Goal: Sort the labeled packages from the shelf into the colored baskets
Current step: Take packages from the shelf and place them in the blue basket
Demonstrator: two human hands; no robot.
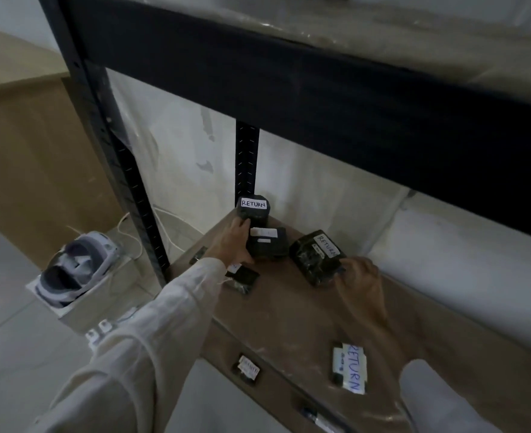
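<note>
Several black wrapped packages with white labels lie on the brown shelf board [289, 314]. At the back stands one marked RETURN [253, 209], and a second package [267, 243] sits just in front of it. My left hand [233, 242] reaches between these two, fingers on the back one and thumb against the front one. A third package marked RETURN [317, 256] lies to the right, with my right hand [359, 279] closed on its near corner. A flat RETURN package [350, 367] lies near the front. A small flat package [242, 279] lies under my left wrist.
A black metal shelf frame [289, 98] crosses overhead, with an upright post [123, 170] at the left. A small labelled packet [248, 368] sits at the shelf's front edge. On the tiled floor to the left stands a box with a headset [76, 270] and white cables. No basket is in view.
</note>
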